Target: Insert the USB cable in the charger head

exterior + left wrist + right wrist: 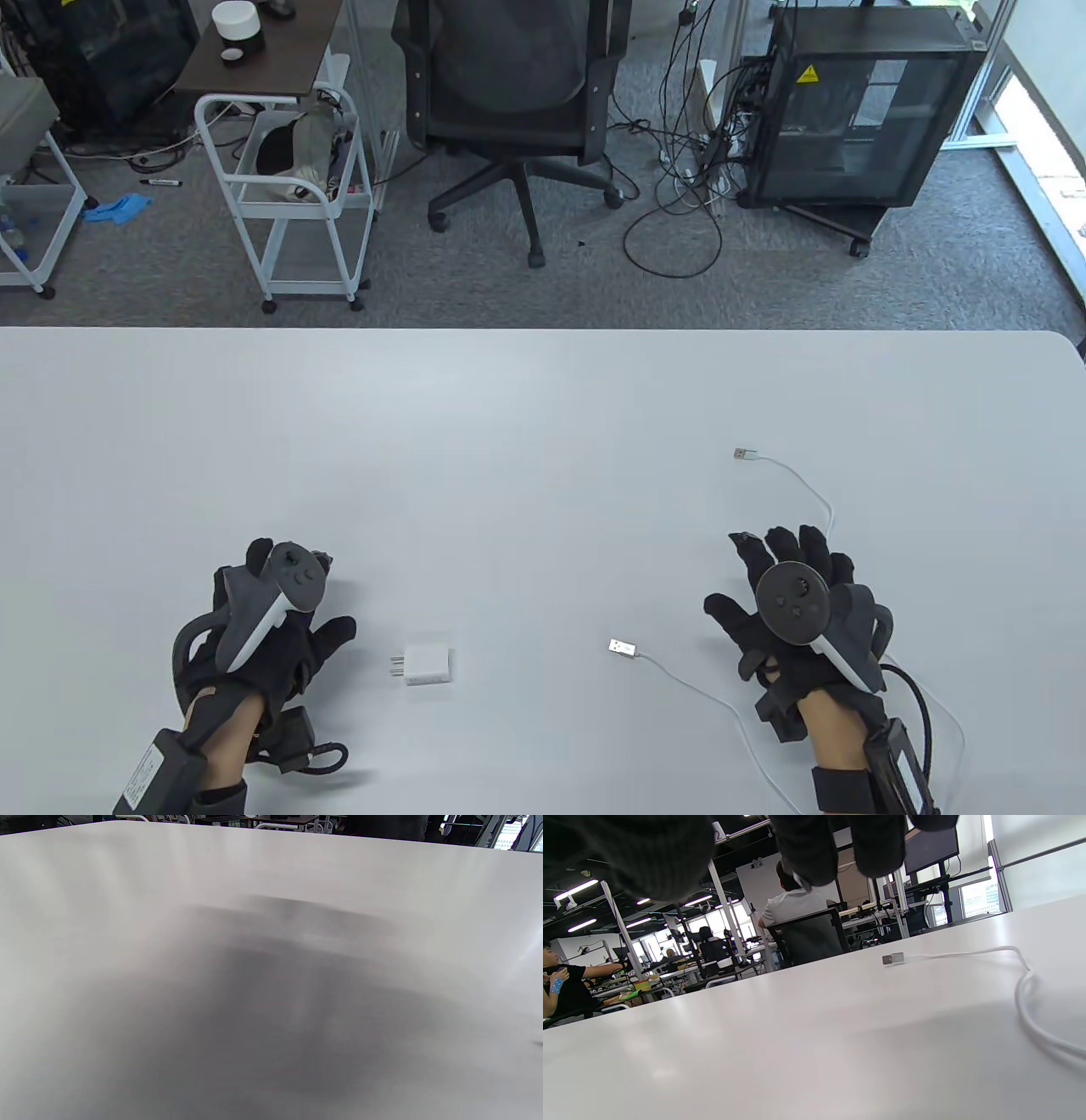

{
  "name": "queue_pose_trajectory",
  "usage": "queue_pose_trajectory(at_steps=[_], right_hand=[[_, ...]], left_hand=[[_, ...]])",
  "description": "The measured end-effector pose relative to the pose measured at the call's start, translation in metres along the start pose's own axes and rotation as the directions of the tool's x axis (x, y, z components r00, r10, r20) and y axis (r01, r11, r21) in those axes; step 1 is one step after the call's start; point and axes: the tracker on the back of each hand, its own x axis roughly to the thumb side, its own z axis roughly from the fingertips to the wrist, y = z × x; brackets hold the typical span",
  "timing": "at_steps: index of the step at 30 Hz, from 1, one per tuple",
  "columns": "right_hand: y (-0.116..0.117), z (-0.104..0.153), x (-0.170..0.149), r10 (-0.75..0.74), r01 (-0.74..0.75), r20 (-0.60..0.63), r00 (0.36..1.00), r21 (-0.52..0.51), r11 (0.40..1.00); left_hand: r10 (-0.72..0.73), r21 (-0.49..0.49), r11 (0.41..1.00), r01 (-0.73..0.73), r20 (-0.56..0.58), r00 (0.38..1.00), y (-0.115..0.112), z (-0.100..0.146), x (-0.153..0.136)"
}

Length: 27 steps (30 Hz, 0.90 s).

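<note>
a: where's the small white plastic charger head (428,666)?
b: near the white table's (526,407) front edge, just right of left hand (263,632), untouched.
a: white usb cable (679,679)?
b: right of it, plug (622,648) loose. right hand (797,611) spread, holding nothing; left's fingers unclear.

Glossy white plastic charger head (429,666); smooth matt table (509,441).

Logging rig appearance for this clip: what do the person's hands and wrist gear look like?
Both the left hand and right hand wear black fabric gloves, each with a grey-and-white controller-like tracker on its back. Black boxes strapped at bare wrists, with looping black cables.
</note>
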Motion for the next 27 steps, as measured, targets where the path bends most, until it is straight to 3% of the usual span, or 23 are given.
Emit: queue_pose_trajectory(at_steps=[7, 11, 19, 27], right_hand=[[0.002, -0.001, 0.001, -0.009, 0.009, 0.009, 1.000, 0.016, 1.000], [0.002, -0.001, 0.002, -0.013, 0.012, 0.012, 1.000, 0.012, 1.000], [0.006, -0.002, 0.005, -0.017, 0.016, 0.026, 1.000, 0.020, 1.000], [0.008, -0.002, 0.008, -0.015, 0.014, 0.035, 0.999, 0.027, 1.000]], left_hand=[[-0.004, -0.007, 1.000, 0.004, 0.022, 1.000, -0.001, 0.002, 0.004], [-0.083, -0.022, 0.996, 0.084, 0.062, 0.995, -0.008, 0.004, 0.016], [-0.236, 0.074, 0.972, 0.225, 0.278, 0.931, -0.019, 0.031, 0.066], [-0.274, 0.146, 0.962, 0.233, 0.447, 0.852, -0.028, 0.060, 0.104]])
